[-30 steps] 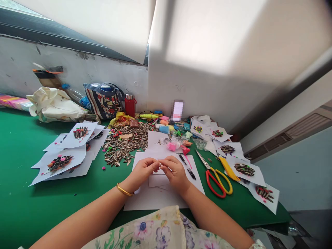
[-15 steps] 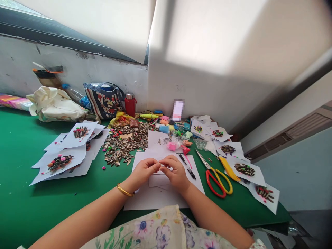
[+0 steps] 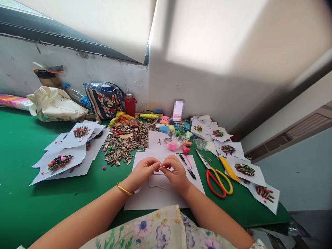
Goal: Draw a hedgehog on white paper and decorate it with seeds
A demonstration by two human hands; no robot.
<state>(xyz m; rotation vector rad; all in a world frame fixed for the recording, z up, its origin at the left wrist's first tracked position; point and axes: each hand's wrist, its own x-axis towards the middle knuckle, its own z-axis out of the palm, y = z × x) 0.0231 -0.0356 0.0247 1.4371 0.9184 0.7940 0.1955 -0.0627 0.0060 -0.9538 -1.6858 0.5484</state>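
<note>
My left hand (image 3: 146, 170) and my right hand (image 3: 174, 172) meet at the fingertips above white paper sheets (image 3: 141, 200). Both pinch at one spot; a tiny pale bit shows between the tips, too small to name. Just right of my right hand lie a black pen (image 3: 191, 173) and a thin pink stick (image 3: 188, 161). Beyond my left hand spreads a pile of striped sunflower seeds (image 3: 124, 147). Scissors with red and yellow handles (image 3: 215, 178) rest farther right, blades partly apart. Pink clay lumps (image 3: 172, 146) sit beyond the fingers among clear wrappers.
Paper cards with seed hedgehogs are stacked at left (image 3: 58, 162) and laid in a row at right (image 3: 245, 169). A yellow strip (image 3: 229, 168) lies by the scissors. Along the wall stand a cream bag (image 3: 55, 105), a patterned bag (image 3: 105, 102), a red bottle (image 3: 130, 105) and a phone (image 3: 178, 110).
My fingertips have shifted slightly against each other, the right thumb and finger closing a little more. Everything else stays in place.
</note>
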